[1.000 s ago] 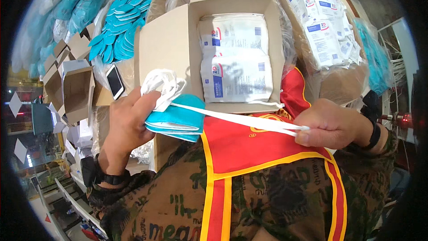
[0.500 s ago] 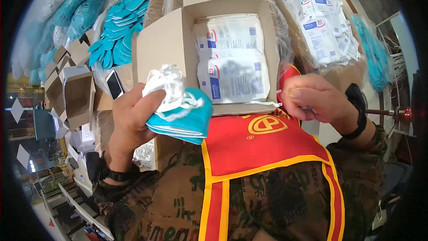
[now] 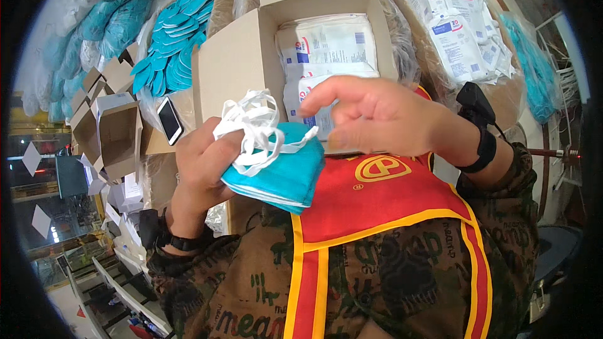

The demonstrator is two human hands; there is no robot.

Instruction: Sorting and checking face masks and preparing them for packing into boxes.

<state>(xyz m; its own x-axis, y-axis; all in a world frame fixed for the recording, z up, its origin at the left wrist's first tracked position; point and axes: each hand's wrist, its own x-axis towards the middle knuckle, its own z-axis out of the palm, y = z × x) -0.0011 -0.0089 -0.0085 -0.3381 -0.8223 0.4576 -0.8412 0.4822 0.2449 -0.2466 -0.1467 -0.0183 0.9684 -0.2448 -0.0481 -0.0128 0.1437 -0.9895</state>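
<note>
My left hand (image 3: pixel 204 160) is closed around folded teal face masks (image 3: pixel 286 176) with white edges. A tangle of white straps (image 3: pixel 256 119) bunches up beside its thumb, one loose end lying over the masks. To the right of them, my right hand (image 3: pixel 389 116) hangs above the front of an open cardboard box (image 3: pixel 229 63). Its index finger and thumb are apart with nothing visible between them; the other fingers curl inward. White printed packets (image 3: pixel 333 41) fill the box in stacks, and the right hand hides part of the nearer one.
Loose teal mask pieces (image 3: pixel 173 41) lie heaped at the back left. A phone (image 3: pixel 169 120) rests beside the box, next to empty small cartons (image 3: pixel 119 141). Many white packets (image 3: pixel 458 37) fill a lined carton at the right. A red apron (image 3: pixel 377 213) hangs over my front.
My right hand has swung left from the box's right corner toward the masks, its fingers opening. A white strap that stretched along the box's front edge toward it no longer shows there.
</note>
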